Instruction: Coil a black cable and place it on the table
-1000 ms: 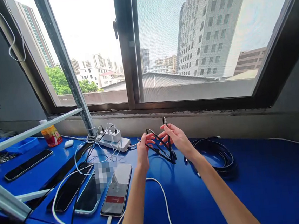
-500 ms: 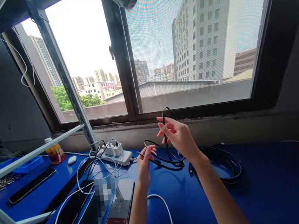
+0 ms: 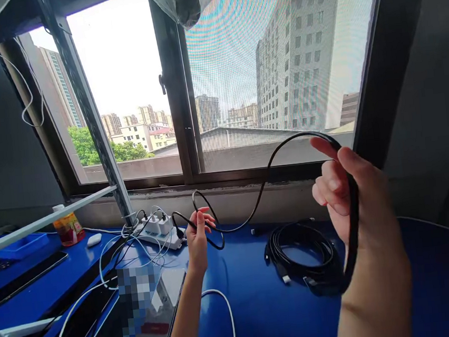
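Head view: blue table point(image 3: 261, 302) fills the lower frame. Right hand point(image 3: 355, 203), at right, clasps a black cable point(image 3: 263, 183) arcing across centre to the left hand point(image 3: 197, 240), which pinches its looped end above the table.

phone point(image 3: 164, 307): screen partly under a pixelated patch; content unreadable.
black cable point(image 3: 265, 176): end at the left hand point(image 3: 197, 241) covered by fingers; possibly a plug, too small to confirm.
right hand point(image 3: 358, 214): forearm cut off at the bottom edge.
cable coil point(image 3: 294, 231): right side hidden behind the right hand.
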A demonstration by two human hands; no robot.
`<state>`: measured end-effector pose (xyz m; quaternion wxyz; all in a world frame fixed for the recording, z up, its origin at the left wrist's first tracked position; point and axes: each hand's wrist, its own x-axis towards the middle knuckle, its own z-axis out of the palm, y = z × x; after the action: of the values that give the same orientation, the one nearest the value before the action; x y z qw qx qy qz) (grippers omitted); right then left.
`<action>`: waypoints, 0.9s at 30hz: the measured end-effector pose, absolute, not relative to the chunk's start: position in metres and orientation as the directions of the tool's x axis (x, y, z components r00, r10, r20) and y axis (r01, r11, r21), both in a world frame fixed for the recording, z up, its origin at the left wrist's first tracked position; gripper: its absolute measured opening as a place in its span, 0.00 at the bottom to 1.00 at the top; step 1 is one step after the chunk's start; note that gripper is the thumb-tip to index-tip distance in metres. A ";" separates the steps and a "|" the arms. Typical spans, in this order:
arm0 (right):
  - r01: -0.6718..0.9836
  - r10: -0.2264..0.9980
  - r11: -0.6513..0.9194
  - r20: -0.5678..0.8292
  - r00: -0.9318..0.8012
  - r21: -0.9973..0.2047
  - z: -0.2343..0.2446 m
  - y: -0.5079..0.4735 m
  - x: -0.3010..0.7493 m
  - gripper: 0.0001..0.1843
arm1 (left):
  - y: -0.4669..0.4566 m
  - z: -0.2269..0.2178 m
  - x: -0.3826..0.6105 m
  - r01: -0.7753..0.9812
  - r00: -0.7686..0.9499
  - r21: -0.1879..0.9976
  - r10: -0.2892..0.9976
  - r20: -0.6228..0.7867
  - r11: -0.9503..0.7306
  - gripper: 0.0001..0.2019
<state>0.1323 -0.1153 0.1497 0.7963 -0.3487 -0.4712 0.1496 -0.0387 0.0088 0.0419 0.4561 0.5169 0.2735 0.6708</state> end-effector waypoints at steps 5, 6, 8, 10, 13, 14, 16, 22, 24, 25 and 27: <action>-0.089 0.640 0.733 0.640 0.426 -0.674 0.154 -0.114 0.127 0.18 | 0.004 0.069 -0.038 -0.332 -0.052 0.825 0.882 0.468 -0.457 0.30; -0.128 0.643 0.740 0.638 0.423 -0.661 0.154 -0.113 0.124 0.17 | 0.002 0.076 -0.037 -0.327 -0.037 0.829 0.883 0.468 -0.453 0.30; -0.168 0.659 0.735 0.635 0.404 -0.656 0.152 -0.109 0.119 0.15 | -0.002 0.091 -0.035 -0.309 0.010 0.845 0.887 0.461 -0.436 0.31; -0.144 0.708 0.690 0.621 0.335 -0.709 0.149 -0.107 0.115 0.14 | -0.006 0.107 -0.032 -0.290 0.049 0.855 0.885 0.463 -0.431 0.31; -0.046 0.783 0.601 0.576 0.234 -0.798 0.145 -0.110 0.116 0.16 | -0.015 0.127 -0.029 -0.282 0.075 0.831 0.852 0.518 -0.480 0.28; -0.023 0.796 0.580 0.560 0.229 -0.814 0.144 -0.112 0.117 0.17 | -0.018 0.132 -0.029 -0.289 0.082 0.811 0.831 0.550 -0.508 0.28; 0.009 0.807 0.550 0.535 0.250 -0.835 0.144 -0.116 0.118 0.20 | -0.023 0.139 -0.030 -0.299 0.096 0.778 0.794 0.600 -0.552 0.26; 0.123 0.776 0.485 0.492 0.394 -0.866 0.145 -0.118 0.123 0.29 | -0.017 0.139 -0.033 -0.303 0.131 0.764 0.769 0.626 -0.570 0.27; 0.137 0.731 0.477 0.479 0.487 -0.868 0.146 -0.113 0.123 0.32 | -0.009 0.134 -0.031 -0.295 0.115 0.801 0.813 0.571 -0.521 0.27; 0.146 0.706 0.475 0.475 0.526 -0.868 0.145 -0.110 0.123 0.33 | -0.004 0.132 -0.030 -0.282 0.114 0.828 0.840 0.531 -0.485 0.27; 0.178 0.670 0.467 0.478 0.569 -0.866 0.143 -0.103 0.122 0.33 | 0.002 0.129 -0.027 -0.255 0.169 0.881 0.879 0.446 -0.398 0.29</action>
<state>0.1225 -0.1032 0.1432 0.7386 -0.4888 -0.4335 0.1663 -0.0269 0.0023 0.1289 0.4816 0.5937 0.2627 0.5887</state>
